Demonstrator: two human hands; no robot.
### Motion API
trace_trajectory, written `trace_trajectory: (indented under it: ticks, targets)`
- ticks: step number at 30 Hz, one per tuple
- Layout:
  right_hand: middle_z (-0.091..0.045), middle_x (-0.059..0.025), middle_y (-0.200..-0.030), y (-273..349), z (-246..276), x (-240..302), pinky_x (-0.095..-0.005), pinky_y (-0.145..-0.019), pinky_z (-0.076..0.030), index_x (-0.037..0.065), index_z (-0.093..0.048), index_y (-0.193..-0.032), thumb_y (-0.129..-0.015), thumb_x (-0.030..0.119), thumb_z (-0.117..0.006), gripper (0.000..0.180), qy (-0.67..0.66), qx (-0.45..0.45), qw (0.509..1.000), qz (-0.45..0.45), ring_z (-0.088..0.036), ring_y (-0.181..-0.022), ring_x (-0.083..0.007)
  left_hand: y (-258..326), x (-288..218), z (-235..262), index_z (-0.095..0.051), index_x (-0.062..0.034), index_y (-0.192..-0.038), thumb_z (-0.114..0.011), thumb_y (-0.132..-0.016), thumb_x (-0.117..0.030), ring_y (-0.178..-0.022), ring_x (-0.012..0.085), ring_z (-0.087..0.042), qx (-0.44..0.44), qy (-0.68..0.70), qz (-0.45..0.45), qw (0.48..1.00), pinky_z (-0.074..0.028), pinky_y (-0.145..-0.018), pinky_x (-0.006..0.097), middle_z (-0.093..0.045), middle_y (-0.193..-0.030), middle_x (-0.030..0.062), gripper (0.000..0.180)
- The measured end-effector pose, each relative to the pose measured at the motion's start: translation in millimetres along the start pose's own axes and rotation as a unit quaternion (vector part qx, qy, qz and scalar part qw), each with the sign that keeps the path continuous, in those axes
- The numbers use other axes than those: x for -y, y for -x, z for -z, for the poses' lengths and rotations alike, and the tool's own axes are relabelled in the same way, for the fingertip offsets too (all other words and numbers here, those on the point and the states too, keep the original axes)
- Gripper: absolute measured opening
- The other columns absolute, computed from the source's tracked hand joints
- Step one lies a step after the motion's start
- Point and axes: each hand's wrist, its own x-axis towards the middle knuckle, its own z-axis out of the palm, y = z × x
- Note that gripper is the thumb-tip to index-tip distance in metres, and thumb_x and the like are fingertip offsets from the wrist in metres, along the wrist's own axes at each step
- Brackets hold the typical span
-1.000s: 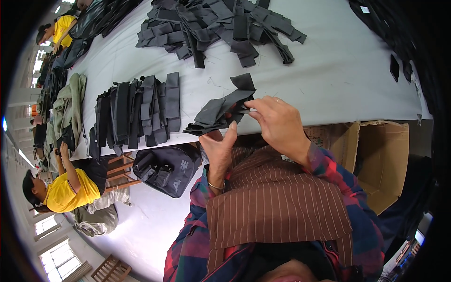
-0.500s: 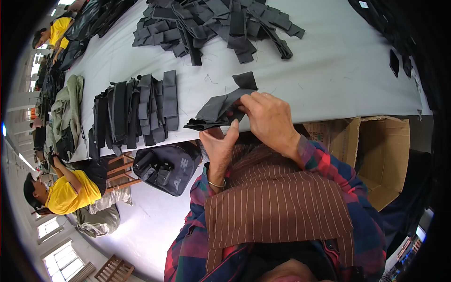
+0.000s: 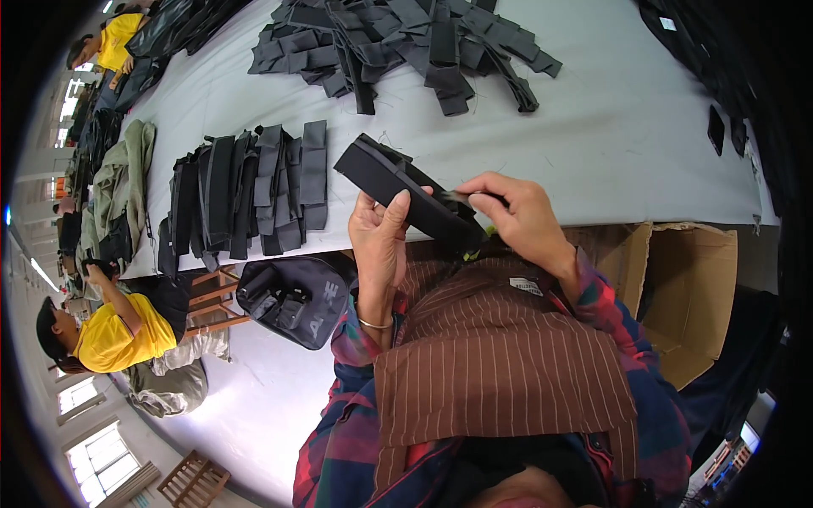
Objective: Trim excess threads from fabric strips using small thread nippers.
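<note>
My left hand [image 3: 381, 237] grips a folded black fabric strip [image 3: 411, 199], its thumb pressed on the upper face. The strip slants over the table's near edge, its upper left end raised. My right hand [image 3: 521, 216] is closed beside the strip's right side, around a small dark tool with a shiny tip [image 3: 457, 196]. Most of that tool is hidden by the fingers, so its kind is unclear. Small yellow-green bits [image 3: 489, 230] show at the strip's lower end. To the left lies a row of similar black strips [image 3: 246, 190], side by side.
A loose heap of black strips [image 3: 398, 42] lies at the far side of the white table [image 3: 593, 144]. Below the edge are a black bag [image 3: 296, 305] and an open cardboard box [image 3: 694, 296]. People in yellow shirts [image 3: 123, 334] work at left; dark garments [image 3: 694, 51] lie far right.
The strip has turned from crumpled to a long slanting shape, black face up. My left hand has shifted its hold higher, and my right hand has moved right and down, off the fabric's upper part.
</note>
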Motion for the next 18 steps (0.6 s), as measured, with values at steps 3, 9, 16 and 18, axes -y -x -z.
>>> trace_trajectory:
  ticks: [3, 9, 16, 18]
  targets:
    - [-0.065, -0.0097, -0.078, -2.4, 7.7, 0.3, -0.0296, -0.061, -0.046, 0.004, -0.065, -0.096, -0.083, 0.010, -0.060, 0.015, -0.037, -0.023, 0.999, -0.014, -0.060, -0.066, -0.0232, 0.6, 5.9, -1.9, -0.044, 0.0029, -0.117, -0.061, -0.088, -0.004, -0.091, 0.0243, -0.065, -0.005, 0.007, 0.016, 1.000, -0.054, -0.079, 0.033, -0.064, -0.100, 0.0176, 0.034]
    - [-0.062, -0.0063, -0.079, -21.7, -8.3, 7.2, -0.0278, -0.063, -0.044, 0.005, -0.064, -0.097, -0.080, 0.005, -0.063, 0.017, 0.089, -0.055, 0.979, 0.175, -0.057, -0.071, -0.0191, 3.9, 27.1, -7.1, -0.040, -0.0026, -0.097, -0.058, -0.089, 0.000, -0.075, 0.0092, -0.062, 0.024, -0.061, 0.023, 0.998, -0.051, -0.063, 0.021, -0.067, -0.095, 0.0151, 0.020]
    - [-0.062, -0.0020, -0.076, -31.5, -14.7, -3.0, -0.0337, -0.061, -0.044, 0.010, -0.063, -0.089, -0.076, 0.012, -0.067, 0.014, 0.166, -0.112, 0.957, 0.208, -0.057, -0.068, -0.0229, 12.4, 23.9, -10.9, -0.039, -0.0033, -0.099, -0.059, -0.089, -0.001, -0.067, 0.0094, -0.061, 0.046, -0.100, 0.061, 0.992, -0.051, -0.057, 0.021, -0.066, -0.087, 0.0133, 0.023]
    - [-0.061, -0.0019, -0.076, -33.8, -13.0, -1.0, -0.0336, -0.060, -0.044, 0.011, -0.064, -0.089, -0.076, 0.013, -0.067, 0.014, 0.186, -0.108, 0.952, 0.218, -0.057, -0.068, -0.0226, 14.2, 23.5, -9.6, -0.035, -0.0038, -0.097, -0.057, -0.089, -0.001, -0.066, 0.0080, -0.060, 0.052, -0.125, 0.063, 0.989, -0.050, -0.055, 0.020, -0.067, -0.091, 0.0150, 0.023]
